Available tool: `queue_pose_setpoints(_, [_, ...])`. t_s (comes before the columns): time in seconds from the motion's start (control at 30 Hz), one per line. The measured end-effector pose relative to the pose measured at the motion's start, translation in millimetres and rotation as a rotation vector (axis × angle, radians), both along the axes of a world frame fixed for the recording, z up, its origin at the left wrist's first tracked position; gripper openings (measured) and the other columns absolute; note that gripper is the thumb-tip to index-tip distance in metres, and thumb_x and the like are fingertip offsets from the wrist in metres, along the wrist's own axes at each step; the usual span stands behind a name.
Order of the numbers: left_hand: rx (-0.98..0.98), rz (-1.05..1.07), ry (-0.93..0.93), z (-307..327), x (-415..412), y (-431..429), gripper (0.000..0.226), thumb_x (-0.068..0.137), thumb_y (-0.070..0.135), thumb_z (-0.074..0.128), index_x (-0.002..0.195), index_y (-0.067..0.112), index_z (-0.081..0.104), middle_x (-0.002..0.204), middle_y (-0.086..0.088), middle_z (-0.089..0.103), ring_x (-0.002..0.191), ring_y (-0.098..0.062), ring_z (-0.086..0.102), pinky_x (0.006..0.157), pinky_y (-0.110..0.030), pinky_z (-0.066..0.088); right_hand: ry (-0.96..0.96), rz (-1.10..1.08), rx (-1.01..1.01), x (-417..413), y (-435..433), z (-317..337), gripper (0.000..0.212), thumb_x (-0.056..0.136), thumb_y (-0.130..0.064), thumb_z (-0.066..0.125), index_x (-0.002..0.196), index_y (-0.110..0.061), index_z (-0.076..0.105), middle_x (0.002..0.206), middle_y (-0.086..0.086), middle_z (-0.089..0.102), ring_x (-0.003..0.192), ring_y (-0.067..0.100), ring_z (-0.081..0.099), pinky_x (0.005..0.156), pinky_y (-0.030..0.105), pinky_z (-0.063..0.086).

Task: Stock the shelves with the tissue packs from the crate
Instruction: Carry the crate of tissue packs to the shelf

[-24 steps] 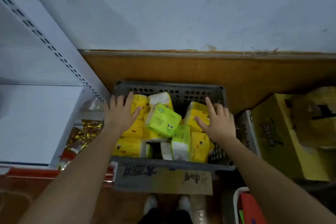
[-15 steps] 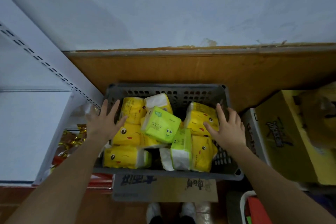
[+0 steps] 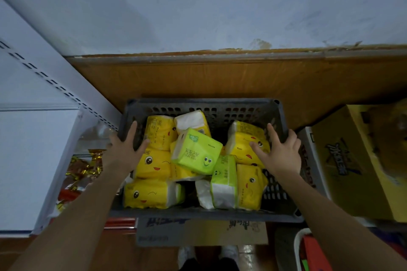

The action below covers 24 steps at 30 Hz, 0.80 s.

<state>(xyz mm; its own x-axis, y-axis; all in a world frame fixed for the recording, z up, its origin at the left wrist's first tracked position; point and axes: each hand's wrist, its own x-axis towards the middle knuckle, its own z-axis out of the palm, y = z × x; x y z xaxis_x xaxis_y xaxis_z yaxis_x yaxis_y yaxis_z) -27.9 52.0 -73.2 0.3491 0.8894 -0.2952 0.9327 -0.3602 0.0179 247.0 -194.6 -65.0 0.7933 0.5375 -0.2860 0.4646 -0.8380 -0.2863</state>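
- Both hands are spread wide: the left hand [image 3: 123, 149] lies on the crate [image 3: 202, 103] at its left wall and the right hand [image 3: 279, 152] at its right wall, thumbs inside. Whether they grip, I cannot tell.
- Tissue packs [image 3: 154, 163] lie jumbled between the hands, with a green pack [image 3: 196, 152] on top, about equally near both.
- White shelf [image 3: 33, 160] stands to the left.

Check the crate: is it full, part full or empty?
Part full. The crate holds a loose jumble of yellow packs and green packs; its perforated back wall shows bare above them.
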Motion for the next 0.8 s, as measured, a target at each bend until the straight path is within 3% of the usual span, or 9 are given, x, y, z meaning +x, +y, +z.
queue_pose_setpoints(0.13, [-0.018,0.015,-0.003,-0.1,-0.7,1.7,0.073,0.086,0.068,0.027,0.148,0.040,0.001,0.140,-0.027,0.021,0.109,-0.047,0.049,0.087,-0.046,0.047,-0.054,-0.021,0.026,-2.9,2.2,-2.3,0.078,0.079,-0.068,0.046,0.146,-0.035,0.022,0.146,0.021,0.016,0.133,0.037,0.018,0.106,0.045,0.025])
queue_pose_setpoints(0.23, [-0.030,0.008,-0.016,3.6,-0.4,5.1,0.072,0.086,0.067,0.028,0.148,0.039,0.004,0.140,-0.030,0.021,0.112,-0.049,0.048,0.089,-0.048,0.046,-0.019,-0.032,0.067,-1.1,3.3,2.3,0.078,0.079,-0.066,0.051,0.145,-0.034,0.025,0.142,0.021,0.019,0.132,0.038,0.019,0.108,0.045,0.021])
queue_pose_setpoints(0.33, [-0.027,-0.013,-0.021,8.6,-1.1,7.5,0.070,0.089,0.062,0.032,0.149,0.038,0.005,0.141,-0.034,0.019,0.114,-0.051,0.047,0.090,-0.050,0.044,0.041,-0.034,0.083,1.0,2.4,8.8,0.080,0.078,-0.065,0.052,0.145,-0.036,0.021,0.142,0.019,0.018,0.134,0.037,0.017,0.109,0.044,0.022])
queue_pose_setpoints(0.43, [-0.039,-0.014,-0.088,14.3,-4.3,4.1,0.071,0.089,0.060,0.038,0.149,0.034,0.010,0.134,-0.034,0.032,0.109,-0.051,0.047,0.085,-0.050,0.044,0.081,-0.050,0.114,3.4,0.1,14.2,0.081,0.077,-0.066,0.053,0.146,-0.038,0.019,0.141,0.018,0.018,0.133,0.036,0.019,0.108,0.044,0.024])
queue_pose_setpoints(0.8, [-0.005,-0.062,-0.081,40.2,-3.8,-5.6,0.069,0.087,0.063,0.029,0.148,0.041,0.004,0.128,-0.030,0.031,0.097,-0.044,0.050,0.076,-0.041,0.044,0.190,-0.174,0.204,11.4,-14.1,35.4,0.084,0.073,-0.070,0.055,0.145,-0.039,0.023,0.136,0.014,0.023,0.122,0.036,0.034,0.098,0.041,0.040])
